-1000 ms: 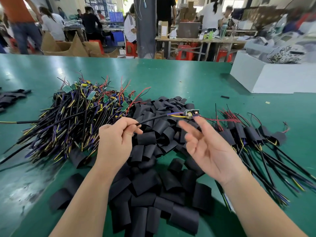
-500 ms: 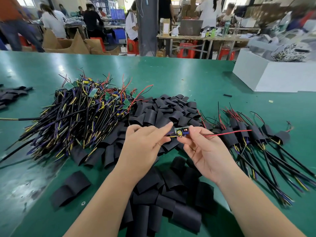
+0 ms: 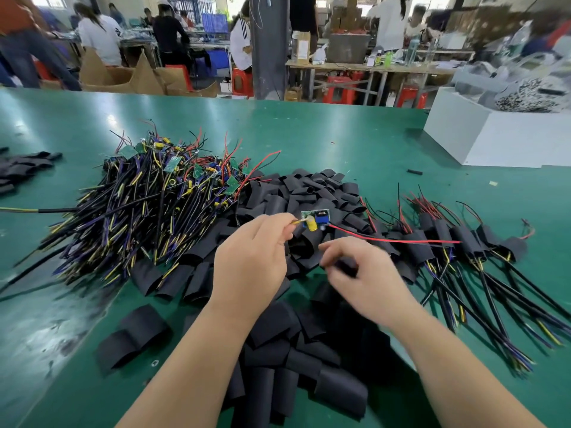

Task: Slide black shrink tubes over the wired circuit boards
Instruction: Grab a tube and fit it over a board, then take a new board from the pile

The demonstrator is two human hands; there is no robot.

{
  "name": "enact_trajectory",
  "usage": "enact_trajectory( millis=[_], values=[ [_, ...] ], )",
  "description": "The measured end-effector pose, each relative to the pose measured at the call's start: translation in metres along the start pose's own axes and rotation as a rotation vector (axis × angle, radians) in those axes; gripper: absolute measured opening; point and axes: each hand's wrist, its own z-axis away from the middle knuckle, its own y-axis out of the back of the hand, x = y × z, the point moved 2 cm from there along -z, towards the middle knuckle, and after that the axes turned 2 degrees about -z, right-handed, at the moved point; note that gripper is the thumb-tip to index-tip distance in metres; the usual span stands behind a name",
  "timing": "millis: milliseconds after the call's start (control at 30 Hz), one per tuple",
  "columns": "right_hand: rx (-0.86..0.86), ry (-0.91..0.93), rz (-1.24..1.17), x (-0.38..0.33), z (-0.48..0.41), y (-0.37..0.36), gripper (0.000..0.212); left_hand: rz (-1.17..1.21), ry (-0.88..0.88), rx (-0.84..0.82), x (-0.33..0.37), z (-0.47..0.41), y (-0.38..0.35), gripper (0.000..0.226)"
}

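1. The green worktop point(image 3: 340, 134) fills the view. Its far edge runs straight across, below the aisle. A band of bare surface lies between that edge and the heaps, and a worn, glossy patch lies at the near left.
2. One white box point(image 3: 494, 140) stands at the far right, well apart from the heaps. A lane of bare surface lies in front of it.
3. One heap of wired circuit boards point(image 3: 139, 217), not sleeved, lies at the left. Its cable ends fan out toward the near left. There are too many units to count.
4. One heap of black shrink tubes point(image 3: 312, 193) occupies the centre and reaches the near edge of the view. It touches the wired heap. The tubes are too many to count.
5. One row of sleeved boards point(image 3: 463, 242) lies at the right, with its cables trailing toward the near right.
6. One small stack of tubes point(image 3: 21, 168) sits at the left margin.
7. Two hands work above the central heap.
   - The left hand point(image 3: 256, 261) has its fingers point(image 3: 285, 220) pinched on the yellow wire of one circuit board point(image 3: 315, 219), which is held just above the tubes.
   - The right hand point(image 3: 364, 273) is blurred, with curled fingers. A dark piece shows beneath them, but I cannot tell whether it is gripped.
8. One red lead point(image 3: 395, 240) runs from the held board to the right.
9. One short black piece point(image 3: 414, 172) lies alone near the box.
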Motion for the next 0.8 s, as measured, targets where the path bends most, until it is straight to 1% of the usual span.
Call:
enact_trajectory(
  millis=[33, 67, 100, 133, 267, 333, 400, 433, 500, 533, 600, 667, 733, 800],
  values=[
    [-0.071, 0.070, 0.285, 0.003, 0.001, -0.005, 0.024, -0.011, 0.018, 0.005, -0.001, 0.000, 0.000, 0.027],
    [-0.160, 0.101, 0.469, 0.008, 0.002, -0.010, 0.024, -0.020, 0.036, 0.013, -0.003, 0.000, 0.000, 0.026],
    [-0.215, 0.111, 0.564, 0.013, 0.002, -0.015, 0.028, -0.029, 0.055, 0.019, -0.004, 0.000, 0.001, 0.026],
    [-0.233, 0.112, 0.609, 0.015, 0.001, -0.019, 0.032, -0.036, 0.073, 0.017, -0.005, 0.000, 0.001, 0.026],
    [-0.170, 0.201, 0.692, 0.012, -0.001, -0.025, 0.033, -0.048, 0.152, -0.019, -0.010, 0.001, 0.001, 0.024],
    [-0.107, 0.268, 0.652, 0.007, -0.003, -0.020, 0.025, -0.040, 0.206, -0.039, -0.013, 0.001, 0.001, 0.021],
    [0.045, 0.285, 0.455, 0.000, -0.004, -0.011, 0.014, -0.038, 0.245, -0.052, -0.017, 0.002, 0.002, 0.023],
    [0.130, 0.237, 0.307, -0.002, -0.003, -0.006, 0.018, -0.039, 0.259, -0.055, -0.019, 0.002, 0.003, 0.024],
    [0.255, 0.054, 0.023, -0.002, -0.003, 0.002, 0.035, -0.032, 0.282, -0.063, -0.021, 0.001, 0.003, 0.026],
    [0.283, -0.029, -0.049, 0.000, -0.003, 0.005, 0.038, -0.027, 0.288, -0.068, -0.022, 0.001, 0.003, 0.027],
    [0.267, -0.131, -0.027, 0.008, -0.003, 0.011, 0.030, -0.020, 0.296, -0.075, -0.023, 0.001, 0.003, 0.028],
    [0.208, -0.208, 0.029, 0.015, -0.003, 0.016, 0.027, -0.009, 0.304, -0.082, -0.023, 0.002, 0.003, 0.028],
    [0.150, -0.240, 0.041, 0.020, -0.003, 0.018, 0.033, 0.008, 0.310, -0.094, -0.024, 0.002, 0.002, 0.029],
    [0.129, -0.253, 0.037, 0.022, -0.003, 0.018, 0.042, 0.021, 0.312, -0.107, -0.025, 0.003, 0.002, 0.029]
  ],
)
